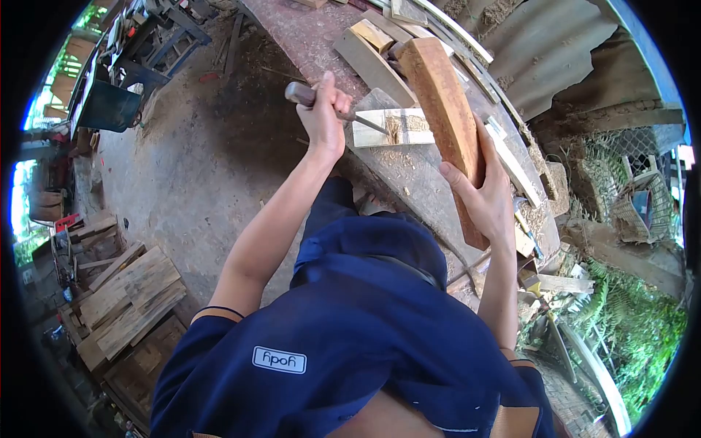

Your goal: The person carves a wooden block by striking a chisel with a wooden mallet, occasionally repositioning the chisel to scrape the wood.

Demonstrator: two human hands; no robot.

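Observation:
My left hand point(326, 123) is closed around the handle of a chisel point(301, 93). Its blade slants down to the right, and the tip meets a pale wooden piece point(369, 130) at a rough, chipped spot. In my right hand point(485, 193) is a long, thick wooden block point(443, 102), gripped along its lower half with the thumb on the near face. The block stands over the right end of the pale piece and hides part of it. Shavings lie on and around the pale piece, which rests on a worn bench point(409, 179).
Wooden offcuts point(376, 66) and strips are strewn along the bench's far and right sides. A stack of boards point(135, 299) lies at lower left. A dark green bin point(108, 106) is at upper left. A woven basket point(634, 219) stands at right, near green plants.

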